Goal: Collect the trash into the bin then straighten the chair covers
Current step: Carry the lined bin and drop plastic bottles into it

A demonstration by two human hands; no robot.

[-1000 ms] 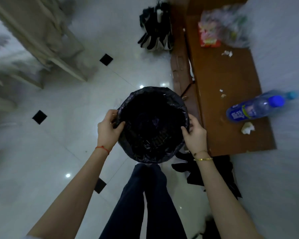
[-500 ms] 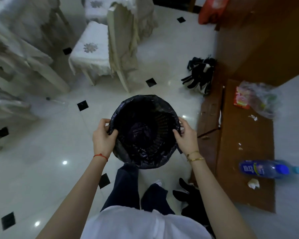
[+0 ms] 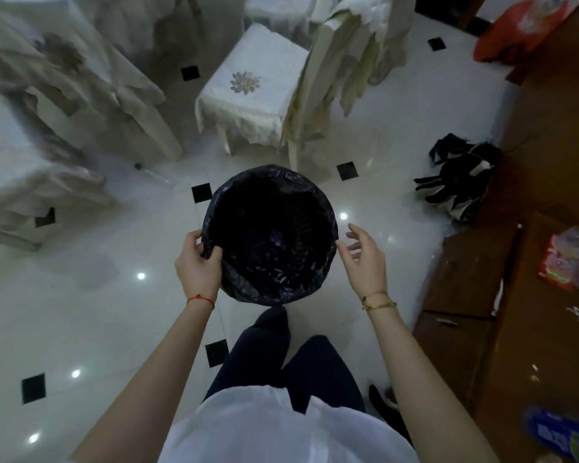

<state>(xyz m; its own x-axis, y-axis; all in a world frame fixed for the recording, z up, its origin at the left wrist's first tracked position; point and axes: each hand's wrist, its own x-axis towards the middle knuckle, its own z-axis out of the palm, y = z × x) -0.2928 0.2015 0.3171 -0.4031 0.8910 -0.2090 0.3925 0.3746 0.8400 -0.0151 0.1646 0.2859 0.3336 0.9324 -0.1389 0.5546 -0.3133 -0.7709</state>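
Observation:
A round bin (image 3: 270, 235) lined with a black plastic bag is held in front of me above the white tiled floor. My left hand (image 3: 197, 264) grips its left rim, thumb over the liner. My right hand (image 3: 365, 259) is just off the right rim, fingers spread and holding nothing. A chair (image 3: 253, 85) with a rumpled white lace cover stands beyond the bin, its back cover hanging unevenly. More covered chairs (image 3: 47, 105) are at the left. A clear plastic bottle (image 3: 149, 173) lies on the floor under them.
A brown wooden cabinet (image 3: 532, 295) runs along the right, with a snack bag (image 3: 572, 259), paper scraps (image 3: 577, 314) and a blue bottle (image 3: 562, 439) on top. A black and white bag (image 3: 458, 182) sits on the floor beside it. A red bag (image 3: 518, 28) lies far right.
My right hand has come off the bin's rim and opened. The view has lifted toward the chairs, and the bin moved forward, away from the cabinet.

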